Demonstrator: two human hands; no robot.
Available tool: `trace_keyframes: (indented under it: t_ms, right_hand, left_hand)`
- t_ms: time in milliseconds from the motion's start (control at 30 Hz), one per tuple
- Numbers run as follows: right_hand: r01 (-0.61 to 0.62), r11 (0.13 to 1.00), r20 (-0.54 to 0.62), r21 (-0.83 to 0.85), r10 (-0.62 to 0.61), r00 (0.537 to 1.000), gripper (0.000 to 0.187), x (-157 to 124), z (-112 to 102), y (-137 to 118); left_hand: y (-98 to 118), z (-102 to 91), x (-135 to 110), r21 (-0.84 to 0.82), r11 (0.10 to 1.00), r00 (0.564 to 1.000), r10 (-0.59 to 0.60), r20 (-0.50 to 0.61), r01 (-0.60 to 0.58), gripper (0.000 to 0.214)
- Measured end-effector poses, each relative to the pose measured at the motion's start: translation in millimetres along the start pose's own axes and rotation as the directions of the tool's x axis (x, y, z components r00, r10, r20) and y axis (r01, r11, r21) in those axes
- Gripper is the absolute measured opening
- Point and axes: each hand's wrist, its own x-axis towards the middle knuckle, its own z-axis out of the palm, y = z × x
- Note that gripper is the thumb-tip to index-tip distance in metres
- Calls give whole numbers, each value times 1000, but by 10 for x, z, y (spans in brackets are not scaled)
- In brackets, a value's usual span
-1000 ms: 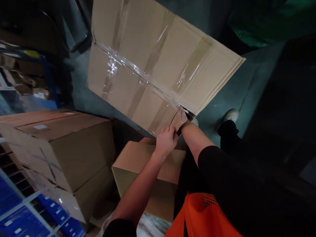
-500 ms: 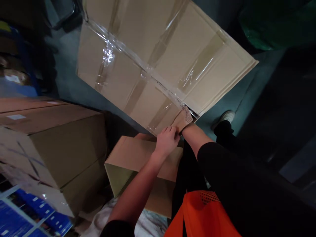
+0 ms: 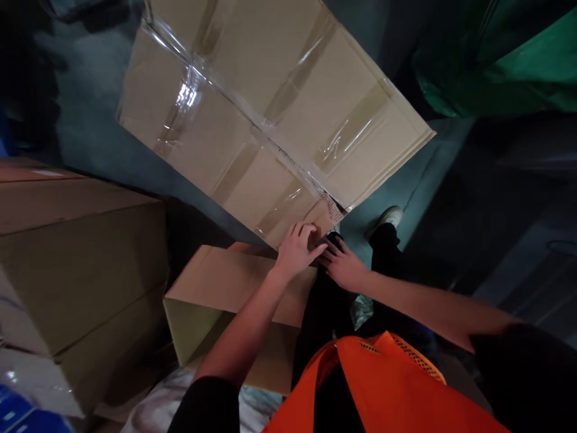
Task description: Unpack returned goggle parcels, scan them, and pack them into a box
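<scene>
A large flattened cardboard sheet (image 3: 270, 114), crossed by strips of clear tape, hangs tilted over the floor in front of me. My left hand (image 3: 297, 249) is curled round its near bottom corner, gripping the edge. Just to the right, my right hand (image 3: 345, 264) has its fingers stretched out and slightly apart, fingertips at the same corner, holding nothing. Below the hands stands a small open cardboard box (image 3: 229, 300).
A big closed cardboard box (image 3: 76, 252) stands at the left. Green sheeting (image 3: 500, 72) lies at the upper right on the dark floor (image 3: 406, 186). My orange vest (image 3: 383, 391) and my shoe (image 3: 387, 218) show at the bottom.
My right hand has come out from behind the sheet's corner and now lies open beside the left hand. The view has swung left and the sheet has shifted slightly.
</scene>
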Motion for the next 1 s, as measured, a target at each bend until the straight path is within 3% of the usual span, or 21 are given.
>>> trace_keyframes:
  t_ms: [67,167,233,300,500,667,833,933,1000]
  right_hand:
    - [-152,988,95,-20,153,984,62,-487,94,113]
    - [-450,891,233,-61,451,861,63,-1190,210,370]
    - [-567,821,253,-57,562,788,61,-1501,243,523]
    - [-640,768,232,-3,623,747,59,-1658,255,622]
    - [-681,675,136,284,675,725,53,-1766,366,754]
    - [-719,576,142,388,733,665,51,-2089,519,916]
    - [-740,527,141,418,767,626,51,-2536,469,874]
    - [-758,506,105,411,800,591,48,-2799,298,676]
    - [-779,525,28,342,823,567,43,-2986,119,470]
  left_hand:
    - [37,172,66,14,1000,997,-6,-82,8,62]
    - [152,455,233,73,987,988,-134,-74,140,72]
    - [209,584,322,86,981,984,-171,-44,174,73]
    - [224,632,349,94,982,986,-158,-44,161,74]
    - [275,478,316,134,987,994,-79,-79,90,81]
    - [567,493,652,113,990,978,-55,-200,79,75]
    - [756,554,962,85,990,983,-98,-156,112,69]
    - [826,346,868,96,993,992,-65,-104,75,72]
    - [904,114,564,94,994,995,-55,-80,63,71]
